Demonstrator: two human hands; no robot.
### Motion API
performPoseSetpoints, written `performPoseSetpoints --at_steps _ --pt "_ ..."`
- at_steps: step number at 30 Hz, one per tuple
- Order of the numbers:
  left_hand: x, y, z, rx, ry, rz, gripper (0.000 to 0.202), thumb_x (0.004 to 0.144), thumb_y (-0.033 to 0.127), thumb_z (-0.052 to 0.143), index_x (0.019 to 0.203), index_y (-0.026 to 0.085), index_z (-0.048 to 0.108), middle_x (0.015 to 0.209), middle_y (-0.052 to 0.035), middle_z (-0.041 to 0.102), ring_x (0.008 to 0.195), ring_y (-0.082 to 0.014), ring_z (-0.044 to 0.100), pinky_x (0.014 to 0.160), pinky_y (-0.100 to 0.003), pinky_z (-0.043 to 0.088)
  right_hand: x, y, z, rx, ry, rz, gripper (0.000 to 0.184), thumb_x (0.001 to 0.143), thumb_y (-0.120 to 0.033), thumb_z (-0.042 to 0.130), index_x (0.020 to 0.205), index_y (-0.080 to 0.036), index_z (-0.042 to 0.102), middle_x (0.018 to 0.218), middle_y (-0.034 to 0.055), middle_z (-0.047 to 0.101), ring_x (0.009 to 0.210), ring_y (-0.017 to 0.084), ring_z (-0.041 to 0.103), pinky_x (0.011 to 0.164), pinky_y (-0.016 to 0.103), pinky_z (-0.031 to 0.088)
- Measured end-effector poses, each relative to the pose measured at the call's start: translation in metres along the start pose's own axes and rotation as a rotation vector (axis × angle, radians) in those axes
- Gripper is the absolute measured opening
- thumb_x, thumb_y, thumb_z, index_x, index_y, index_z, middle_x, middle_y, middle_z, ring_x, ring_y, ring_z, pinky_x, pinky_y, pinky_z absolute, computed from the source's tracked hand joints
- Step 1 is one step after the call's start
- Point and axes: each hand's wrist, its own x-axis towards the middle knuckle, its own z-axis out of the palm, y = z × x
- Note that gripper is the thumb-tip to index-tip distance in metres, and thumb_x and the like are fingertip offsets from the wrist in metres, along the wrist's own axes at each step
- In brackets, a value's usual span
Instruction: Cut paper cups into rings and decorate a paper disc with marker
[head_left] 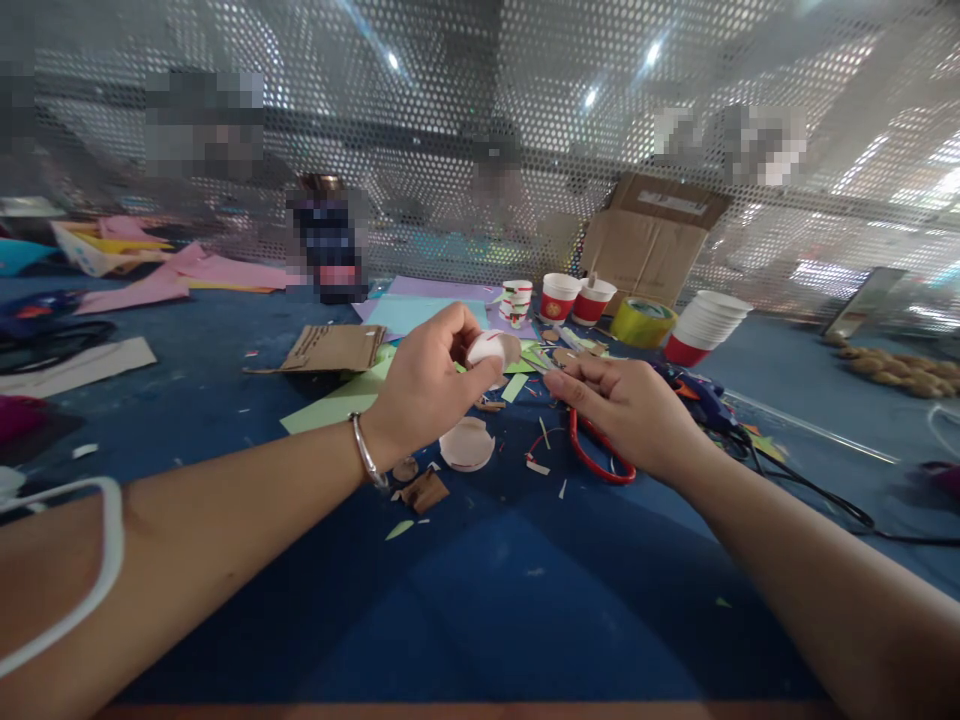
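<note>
So the small white paper piece [484, 348] is up off the counter [480, 620], right in the middle in front of me, with my left fingers [481, 378] pinching it, thumb on the near side and the others curled over behind. It looks thin and curved, so I guess a light hold by the edge keeps me from crushing it and leaves the other side facing my right fingers [581, 392].

Those are bunched close together just beside it, with a red handle loop [604, 478] hanging below them. Can't tell whether I'm actually gripping that or something smaller at the tips, sorry.

Pose-wise, both forearms angle in from the lower corners, knuckles up, wrists low, silver bangle [366, 450] on the left one. Probably comfy for close work.

Just under my left fingers there's a round paper piece [466, 445], with a brown scrap [424, 491] next to it. Farther out, the corrugated cardboard [336, 347] sits left, while the yellow tape roll [643, 322] and cup stack [705, 325] stand back right, I'd guess so my arms don't knock them.
</note>
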Motion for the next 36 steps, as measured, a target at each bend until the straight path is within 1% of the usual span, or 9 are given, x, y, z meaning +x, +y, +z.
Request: performPoseSetpoints --at_steps 4,6,13,21,24,27,31,34,36 --pt "-0.0036 0.0032 -0.0001 0.018 0.009 0.066 0.021 0.078 0.022 0.066 0.074 0.021 0.046 0.065 0.0054 0.048 0.055 -0.0091 0.043 0.051 -0.024 0.034 -0.0009 -0.0027 0.0 -0.01 -0.066 0.044 0.053 0.094 -0.06 0.047 0.06 -0.02 0.041 0.059 -0.0031 0.041 0.058 0.012 0.04 0.058 0.029 0.026" --pt "-0.0051 0.0041 0.0002 0.023 0.003 0.082 0.021 0.079 0.022 0.066 0.075 0.021 0.045 0.065 0.0056 0.048 0.054 -0.009 0.042 0.051 -0.024 0.034 -0.0018 -0.0023 0.0003 -0.004 -0.086 0.047 0.054 0.094 -0.061 0.047 0.059 -0.02 0.039 0.058 -0.0037 0.039 0.058 0.012 0.039 0.058 0.029 0.027" --pt "-0.0059 0.002 0.001 0.088 0.024 0.185 0.022 0.079 0.019 0.065 0.074 0.021 0.043 0.064 0.0065 0.045 0.053 -0.0081 0.039 0.053 -0.024 0.033 -0.0023 -0.0017 0.0004 -0.008 -0.115 0.031 0.051 0.096 -0.059 0.044 0.07 -0.019 0.06 0.066 0.0007 0.059 0.066 0.015 0.052 0.063 0.031 0.031" --pt "-0.0085 0.0059 -0.001 0.135 0.012 0.246 0.021 0.081 0.02 0.063 0.075 0.021 0.043 0.065 0.0055 0.048 0.055 -0.0088 0.043 0.053 -0.025 0.035 -0.0033 -0.0041 -0.0014 -0.011 -0.112 -0.002 0.048 0.097 -0.054 0.045 0.069 -0.018 0.06 0.067 0.0015 0.061 0.066 0.015 0.053 0.062 0.031 0.031" --pt "-0.0099 0.0072 -0.0022 0.132 0.002 0.24 0.02 0.082 0.021 0.063 0.076 0.021 0.044 0.066 0.0052 0.049 0.055 -0.0092 0.044 0.054 -0.025 0.036 -0.0033 -0.0049 -0.0026 -0.021 -0.106 -0.018 0.047 0.097 -0.053 0.045 0.067 -0.019 0.057 0.065 0.0005 0.057 0.064 0.014 0.051 0.061 0.031 0.03" --pt "-0.01 0.0074 -0.0023 0.104 0.0 0.223 0.02 0.083 0.022 0.063 0.076 0.021 0.044 0.066 0.005 0.049 0.055 -0.0092 0.045 0.053 -0.026 0.036 -0.0029 -0.0044 -0.0037 -0.044 -0.087 -0.039 0.049 0.098 -0.052 0.045 0.061 -0.02 0.046 0.059 -0.0021 0.047 0.059 0.013 0.043 0.059 0.03 0.027" --pt "-0.0077 0.0041 -0.0001 -0.069 -0.028 0.137 0.021 0.082 0.025 0.066 0.078 0.021 0.045 0.066 0.0051 0.049 0.055 -0.0093 0.047 0.051 -0.024 0.036 -0.003 -0.0025 -0.0051 -0.061 -0.059 -0.084 0.049 0.097 -0.05 0.046 0.06 -0.02 0.035 0.059 -0.0031 0.038 0.059 0.013 0.04 0.06 0.03 0.027" --pt "-0.005 0.0003 0.0012 -0.212 -0.073 0.094 0.021 0.08 0.024 0.068 0.09 0.021 0.05 0.075 0.0032 0.056 0.06 -0.0105 0.053 0.053 -0.024 0.04 -0.0031 -0.0017 -0.0049 -0.079 -0.058 -0.09 0.049 0.097 -0.049 0.047 0.06 -0.02 0.035 0.058 -0.0031 0.038 0.059 0.013 0.039 0.06 0.03 0.026" --pt "-0.0032 -0.0011 0.0003 -0.2 -0.118 0.091 0.028 0.082 0.023 0.067 0.107 0.021 0.055 0.078 0.0027 0.061 0.061 -0.0111 0.054 0.055 -0.025 0.04 -0.003 -0.0016 -0.004 -0.092 -0.067 -0.091 0.049 0.097 -0.049 0.047 0.059 -0.021 0.036 0.056 -0.0034 0.038 0.057 0.012 0.038 0.059 0.03 0.025"
